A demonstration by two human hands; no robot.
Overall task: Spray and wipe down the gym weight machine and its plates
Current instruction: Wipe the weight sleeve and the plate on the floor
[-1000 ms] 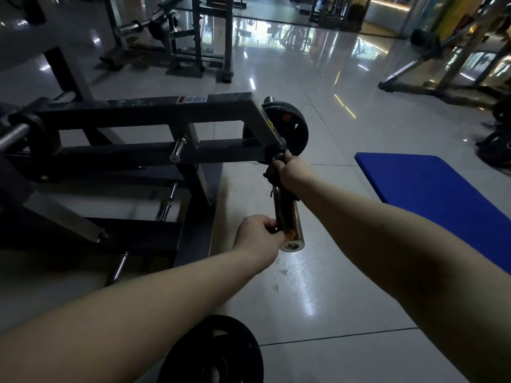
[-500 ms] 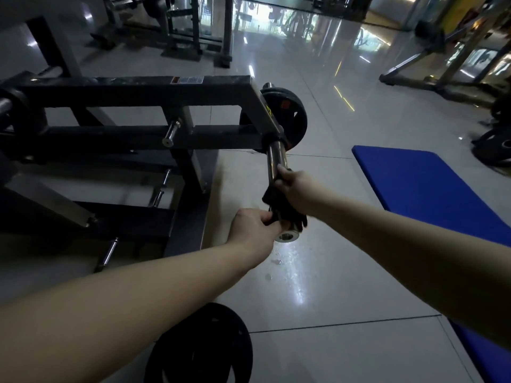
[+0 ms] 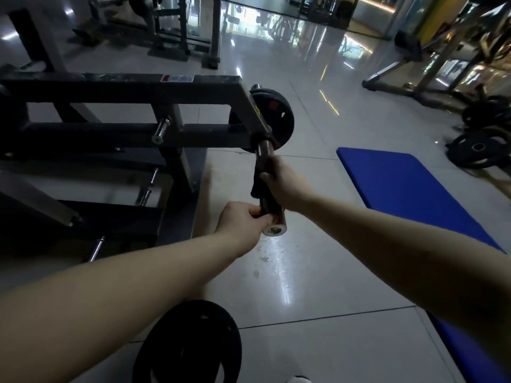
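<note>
The black weight machine (image 3: pixel 124 87) stands on your left, with a loose plate (image 3: pixel 190 344) flat on the floor by your feet. Your left hand (image 3: pixel 243 222) closes its grip round the chrome sleeve (image 3: pixel 273 226) near its open end. Just above, your right hand (image 3: pixel 284 186) grips a dark cloth (image 3: pixel 257 186) wrapped round the sleeve. A blue mat (image 3: pixel 409 189) lies on the right.

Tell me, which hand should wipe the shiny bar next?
Probably the right hand: it grips the dark cloth wrapped around the bar, so it can slide along it. The left hand only holds the bar near its end.
</note>
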